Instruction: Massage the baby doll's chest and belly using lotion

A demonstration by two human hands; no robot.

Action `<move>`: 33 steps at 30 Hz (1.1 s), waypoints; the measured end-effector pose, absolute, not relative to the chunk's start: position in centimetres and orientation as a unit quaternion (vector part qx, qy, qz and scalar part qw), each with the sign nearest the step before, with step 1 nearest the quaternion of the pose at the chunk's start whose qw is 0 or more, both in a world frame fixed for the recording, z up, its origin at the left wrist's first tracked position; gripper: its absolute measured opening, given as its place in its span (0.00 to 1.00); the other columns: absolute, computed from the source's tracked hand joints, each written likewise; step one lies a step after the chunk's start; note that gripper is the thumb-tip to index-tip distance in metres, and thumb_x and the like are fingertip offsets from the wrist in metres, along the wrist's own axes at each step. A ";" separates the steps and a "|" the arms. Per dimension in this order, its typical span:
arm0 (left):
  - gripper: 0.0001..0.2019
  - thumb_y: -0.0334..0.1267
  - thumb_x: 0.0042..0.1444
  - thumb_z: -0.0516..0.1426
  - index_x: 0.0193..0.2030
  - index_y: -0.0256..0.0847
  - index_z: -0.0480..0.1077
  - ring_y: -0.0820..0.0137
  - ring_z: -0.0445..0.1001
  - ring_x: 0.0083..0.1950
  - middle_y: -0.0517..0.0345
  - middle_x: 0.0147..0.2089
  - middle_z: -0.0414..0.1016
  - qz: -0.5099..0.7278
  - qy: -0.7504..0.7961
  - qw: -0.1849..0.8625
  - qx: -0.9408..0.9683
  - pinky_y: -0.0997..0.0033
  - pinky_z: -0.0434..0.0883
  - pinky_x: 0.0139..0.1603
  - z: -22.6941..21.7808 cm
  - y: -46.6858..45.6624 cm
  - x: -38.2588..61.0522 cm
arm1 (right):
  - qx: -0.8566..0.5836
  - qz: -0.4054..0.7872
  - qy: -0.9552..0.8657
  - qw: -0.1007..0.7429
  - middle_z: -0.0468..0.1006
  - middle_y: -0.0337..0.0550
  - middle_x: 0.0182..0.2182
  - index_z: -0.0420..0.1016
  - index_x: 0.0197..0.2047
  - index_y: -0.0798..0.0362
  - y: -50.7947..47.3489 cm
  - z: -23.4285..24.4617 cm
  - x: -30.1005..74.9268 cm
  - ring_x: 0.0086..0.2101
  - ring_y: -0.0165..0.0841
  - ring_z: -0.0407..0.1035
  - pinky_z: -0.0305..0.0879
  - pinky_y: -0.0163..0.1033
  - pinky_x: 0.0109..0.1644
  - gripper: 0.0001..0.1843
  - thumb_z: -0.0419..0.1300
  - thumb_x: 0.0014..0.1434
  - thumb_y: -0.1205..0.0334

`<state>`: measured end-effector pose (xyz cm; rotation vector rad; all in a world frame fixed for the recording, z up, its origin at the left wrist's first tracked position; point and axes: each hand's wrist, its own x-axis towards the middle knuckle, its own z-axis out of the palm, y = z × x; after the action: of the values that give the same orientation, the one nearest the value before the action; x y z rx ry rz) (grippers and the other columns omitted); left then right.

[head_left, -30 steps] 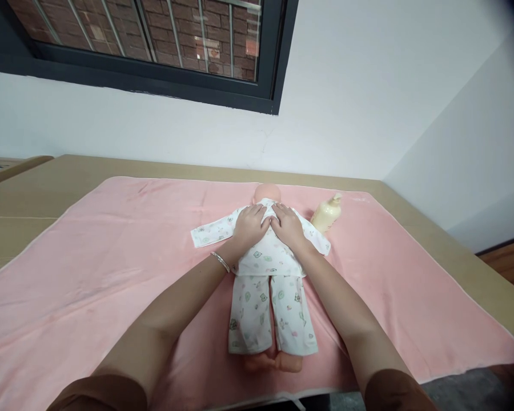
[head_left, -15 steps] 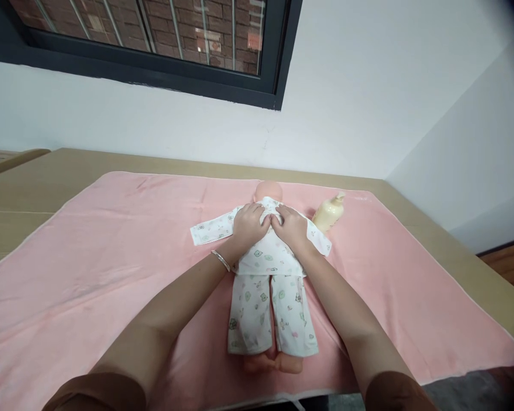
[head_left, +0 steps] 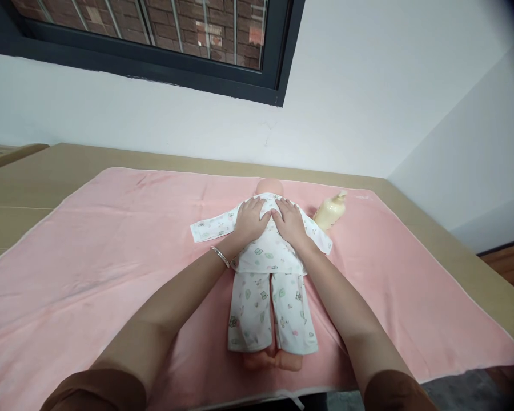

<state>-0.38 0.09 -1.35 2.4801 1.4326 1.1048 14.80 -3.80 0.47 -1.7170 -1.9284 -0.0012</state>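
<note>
A baby doll (head_left: 269, 186) lies face down on a pink towel (head_left: 111, 257), dressed in a white printed top (head_left: 268, 251) and matching trousers (head_left: 272, 311), with bare feet toward me. My left hand (head_left: 249, 220) lies flat on the doll's upper back, fingers stretched out, a silver bangle on its wrist. My right hand (head_left: 289, 221) rests flat beside it, thumbs almost touching. Both hands press on the top near the shoulders and hold nothing.
A cream pump bottle (head_left: 329, 210) lies on the towel just right of the doll's shoulder. The towel covers a tan table (head_left: 21, 188) against a white wall with a dark-framed window. The table's right edge drops to a wooden floor.
Both hands have slid a little up the doll's back toward its shoulders, with the fingers flatter. The view has tilted slightly.
</note>
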 end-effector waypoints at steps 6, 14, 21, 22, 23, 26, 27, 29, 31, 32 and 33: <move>0.21 0.44 0.65 0.49 0.62 0.39 0.65 0.57 0.60 0.69 0.47 0.66 0.65 0.343 0.472 0.045 0.811 0.49 0.54 0.71 -1.0 -0.1 -0.5 | -0.639 0.005 -0.717 0.277 0.60 0.54 0.67 0.62 0.66 0.55 -3.8 0.5 14.8 0.67 0.46 0.50 0.43 0.57 0.70 0.28 0.42 0.70 0.50; 0.21 0.44 0.65 0.48 0.62 0.41 0.64 0.60 0.61 0.68 0.49 0.66 0.66 0.337 0.473 0.046 0.813 0.51 0.55 0.71 -0.9 -0.1 -0.6 | -0.638 0.009 -0.715 0.285 0.61 0.53 0.66 0.63 0.66 0.55 -3.9 0.6 14.7 0.67 0.46 0.51 0.43 0.57 0.70 0.29 0.43 0.70 0.48; 0.21 0.44 0.66 0.47 0.62 0.40 0.65 0.59 0.62 0.68 0.49 0.66 0.66 0.342 0.468 0.045 0.813 0.52 0.56 0.70 -1.0 0.0 -0.7 | -0.642 0.009 -0.714 0.279 0.62 0.53 0.66 0.63 0.66 0.55 -3.8 0.6 14.7 0.66 0.46 0.52 0.43 0.57 0.70 0.28 0.43 0.70 0.51; 0.21 0.45 0.66 0.47 0.61 0.40 0.65 0.59 0.62 0.67 0.49 0.65 0.67 0.344 0.467 0.045 0.814 0.52 0.56 0.70 -1.0 0.0 -0.7 | -0.644 0.008 -0.714 0.276 0.62 0.52 0.66 0.62 0.66 0.55 -3.8 0.6 14.7 0.66 0.46 0.52 0.43 0.56 0.70 0.27 0.44 0.70 0.51; 0.21 0.45 0.66 0.47 0.61 0.40 0.65 0.59 0.62 0.67 0.49 0.65 0.67 0.345 0.465 0.045 0.814 0.52 0.56 0.70 -1.0 0.0 -0.7 | -0.645 0.007 -0.714 0.273 0.61 0.52 0.66 0.62 0.66 0.55 -3.8 0.6 14.7 0.66 0.45 0.52 0.44 0.56 0.70 0.27 0.44 0.69 0.51; 0.21 0.46 0.66 0.47 0.61 0.40 0.65 0.59 0.62 0.67 0.49 0.64 0.68 0.350 0.461 0.044 0.815 0.51 0.56 0.69 -1.0 0.0 -0.7 | -0.646 0.004 -0.715 0.269 0.62 0.53 0.66 0.63 0.66 0.54 -3.7 0.7 14.7 0.66 0.45 0.53 0.44 0.56 0.70 0.27 0.47 0.68 0.52; 0.21 0.46 0.66 0.47 0.61 0.40 0.65 0.59 0.62 0.67 0.49 0.64 0.68 0.352 0.460 0.043 0.814 0.51 0.57 0.69 -1.0 0.0 -0.7 | -0.646 0.003 -0.715 0.268 0.62 0.53 0.66 0.63 0.65 0.55 -3.7 0.7 14.7 0.66 0.45 0.54 0.45 0.55 0.70 0.27 0.48 0.68 0.52; 0.21 0.46 0.66 0.47 0.61 0.40 0.65 0.59 0.63 0.66 0.49 0.64 0.68 0.354 0.459 0.043 0.814 0.52 0.57 0.69 -1.0 0.0 -0.6 | -0.646 0.002 -0.715 0.267 0.62 0.53 0.66 0.63 0.65 0.55 -3.7 0.8 14.7 0.65 0.45 0.54 0.45 0.55 0.70 0.27 0.49 0.68 0.53; 0.21 0.45 0.66 0.47 0.61 0.40 0.65 0.59 0.63 0.66 0.49 0.64 0.68 0.354 0.460 0.046 0.813 0.52 0.57 0.69 -1.0 0.0 -0.6 | -0.645 0.001 -0.717 0.266 0.62 0.53 0.66 0.63 0.65 0.55 -3.7 0.8 14.7 0.65 0.44 0.54 0.45 0.54 0.70 0.27 0.49 0.67 0.52; 0.21 0.45 0.66 0.47 0.61 0.40 0.65 0.59 0.63 0.66 0.49 0.64 0.68 0.353 0.461 0.049 0.812 0.52 0.56 0.69 -1.0 0.0 -0.6 | -0.645 0.000 -0.717 0.265 0.63 0.53 0.66 0.63 0.65 0.55 -3.6 0.7 14.8 0.65 0.44 0.54 0.45 0.54 0.70 0.27 0.49 0.67 0.52; 0.21 0.45 0.66 0.47 0.61 0.40 0.65 0.59 0.63 0.66 0.49 0.64 0.68 0.353 0.462 0.051 0.812 0.52 0.56 0.69 -1.0 -0.1 -0.6 | -0.644 -0.001 -0.717 0.265 0.63 0.52 0.65 0.63 0.65 0.54 -3.6 0.7 14.8 0.65 0.44 0.54 0.45 0.54 0.70 0.27 0.49 0.67 0.52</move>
<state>-0.62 -0.06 -0.97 2.4705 1.4078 1.0754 14.81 -3.61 0.71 -1.7407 -1.9376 -0.0016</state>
